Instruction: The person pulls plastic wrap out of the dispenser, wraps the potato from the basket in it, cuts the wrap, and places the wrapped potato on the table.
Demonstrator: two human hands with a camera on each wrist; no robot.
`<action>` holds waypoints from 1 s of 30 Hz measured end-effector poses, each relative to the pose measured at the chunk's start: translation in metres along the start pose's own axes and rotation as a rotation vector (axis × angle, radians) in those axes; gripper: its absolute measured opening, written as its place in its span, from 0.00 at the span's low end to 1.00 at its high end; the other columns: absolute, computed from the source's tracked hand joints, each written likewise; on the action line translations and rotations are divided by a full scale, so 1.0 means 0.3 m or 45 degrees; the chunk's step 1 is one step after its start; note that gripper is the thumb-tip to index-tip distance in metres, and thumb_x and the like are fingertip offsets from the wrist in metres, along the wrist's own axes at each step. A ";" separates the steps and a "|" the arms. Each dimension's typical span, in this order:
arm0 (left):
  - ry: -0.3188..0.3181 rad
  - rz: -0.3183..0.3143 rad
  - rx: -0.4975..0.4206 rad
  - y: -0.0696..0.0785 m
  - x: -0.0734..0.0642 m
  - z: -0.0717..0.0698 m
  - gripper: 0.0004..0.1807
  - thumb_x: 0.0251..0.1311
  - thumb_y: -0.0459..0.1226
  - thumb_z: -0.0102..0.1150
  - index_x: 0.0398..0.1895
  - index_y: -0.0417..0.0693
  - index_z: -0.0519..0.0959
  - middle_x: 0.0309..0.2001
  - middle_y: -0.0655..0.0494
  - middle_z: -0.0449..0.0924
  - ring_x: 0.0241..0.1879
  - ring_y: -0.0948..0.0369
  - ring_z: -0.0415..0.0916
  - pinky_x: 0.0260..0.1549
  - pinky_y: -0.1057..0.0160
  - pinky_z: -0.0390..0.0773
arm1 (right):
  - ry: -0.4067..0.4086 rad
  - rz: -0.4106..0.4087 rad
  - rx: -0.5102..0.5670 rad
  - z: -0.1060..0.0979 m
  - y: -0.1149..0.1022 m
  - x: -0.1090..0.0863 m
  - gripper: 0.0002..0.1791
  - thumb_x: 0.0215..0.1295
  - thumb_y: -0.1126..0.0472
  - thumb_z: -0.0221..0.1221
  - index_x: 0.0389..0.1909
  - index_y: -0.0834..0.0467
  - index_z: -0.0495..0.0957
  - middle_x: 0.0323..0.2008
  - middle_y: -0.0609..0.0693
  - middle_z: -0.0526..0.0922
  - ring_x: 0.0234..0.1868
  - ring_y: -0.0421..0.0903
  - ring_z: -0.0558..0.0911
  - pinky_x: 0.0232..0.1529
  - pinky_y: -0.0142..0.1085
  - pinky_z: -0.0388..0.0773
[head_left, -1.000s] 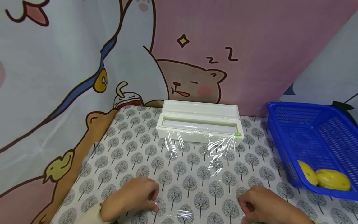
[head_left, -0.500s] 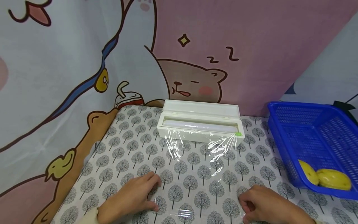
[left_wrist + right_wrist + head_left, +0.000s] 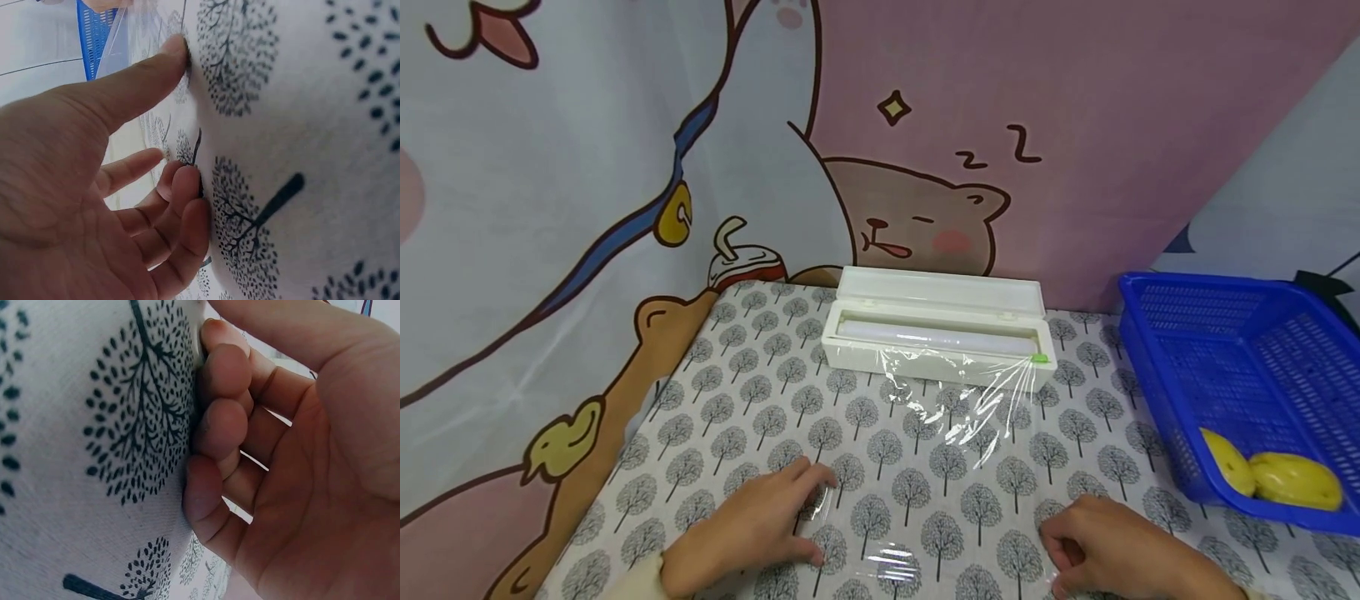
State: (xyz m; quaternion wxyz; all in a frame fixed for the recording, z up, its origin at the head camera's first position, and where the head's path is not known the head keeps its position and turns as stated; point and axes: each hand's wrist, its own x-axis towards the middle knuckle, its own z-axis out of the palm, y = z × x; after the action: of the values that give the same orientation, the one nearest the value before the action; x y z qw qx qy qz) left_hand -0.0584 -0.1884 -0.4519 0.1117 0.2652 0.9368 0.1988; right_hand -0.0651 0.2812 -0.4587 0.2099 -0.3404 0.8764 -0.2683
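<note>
A white cling film dispenser box (image 3: 880, 360) stands at the back of the table with its lid (image 3: 940, 292) raised. Inside lies a roll (image 3: 936, 337); a green slider (image 3: 1040, 358) sits at its front right. Clear cling film (image 3: 977, 421) runs from the box toward me, creased near it. My left hand (image 3: 745, 525) is at the film's left side, thumb and fingers apart; in the left wrist view its fingertips (image 3: 194, 228) touch the cloth. My right hand (image 3: 1116, 550) pinches the film's right front corner; its curled fingers (image 3: 222, 428) rest against the cloth.
A blue plastic basket (image 3: 1157, 417) stands on the right, holding yellow fruit-like objects (image 3: 1292, 481). The tablecloth (image 3: 715, 450) has printed grey trees. A cartoon-printed curtain (image 3: 1075, 125) hangs behind the table and along its left.
My left hand's thumb and fingers have spread apart, letting go of the film. The film's left side has slackened and its shiny creases have shifted rightward. My right hand stays put.
</note>
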 end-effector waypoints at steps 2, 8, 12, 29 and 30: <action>-0.013 -0.005 -0.021 -0.007 0.004 -0.001 0.44 0.43 0.59 0.87 0.64 0.62 0.76 0.47 0.69 0.74 0.36 0.67 0.73 0.39 0.56 0.82 | -0.002 0.002 -0.001 0.000 0.001 0.000 0.21 0.54 0.46 0.82 0.23 0.39 0.75 0.21 0.26 0.68 0.25 0.27 0.68 0.27 0.27 0.64; -0.048 -0.029 -0.082 -0.015 0.009 -0.006 0.44 0.42 0.58 0.88 0.62 0.63 0.76 0.45 0.71 0.73 0.37 0.68 0.73 0.39 0.57 0.81 | 0.018 -0.039 -0.018 0.000 0.007 0.002 0.21 0.55 0.45 0.82 0.24 0.39 0.75 0.21 0.25 0.68 0.26 0.27 0.68 0.27 0.26 0.64; -0.065 -0.033 -0.091 -0.016 0.013 -0.008 0.41 0.42 0.57 0.89 0.59 0.64 0.76 0.44 0.71 0.72 0.37 0.68 0.72 0.39 0.58 0.80 | 0.020 -0.035 -0.021 -0.002 0.007 0.002 0.21 0.54 0.45 0.82 0.24 0.38 0.75 0.21 0.25 0.68 0.26 0.27 0.68 0.27 0.26 0.64; -0.058 -0.020 -0.058 -0.015 0.021 -0.006 0.38 0.39 0.57 0.90 0.53 0.63 0.78 0.42 0.71 0.70 0.35 0.68 0.71 0.37 0.59 0.78 | -0.009 -0.056 0.061 0.001 0.017 -0.007 0.19 0.57 0.50 0.81 0.26 0.41 0.76 0.22 0.25 0.67 0.24 0.25 0.68 0.24 0.24 0.65; -0.059 -0.023 -0.054 -0.015 0.021 -0.006 0.38 0.39 0.57 0.90 0.53 0.63 0.78 0.41 0.71 0.70 0.35 0.68 0.71 0.36 0.59 0.78 | -0.006 -0.059 0.061 0.002 0.018 -0.008 0.19 0.57 0.50 0.81 0.26 0.41 0.76 0.22 0.25 0.67 0.24 0.25 0.68 0.24 0.24 0.65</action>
State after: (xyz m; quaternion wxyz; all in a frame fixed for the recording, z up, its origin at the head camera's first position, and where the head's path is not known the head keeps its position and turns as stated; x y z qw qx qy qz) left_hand -0.0662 -0.1889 -0.4530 0.1405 0.2590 0.9319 0.2113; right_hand -0.0657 0.2860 -0.4620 0.2138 -0.3562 0.8610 -0.2933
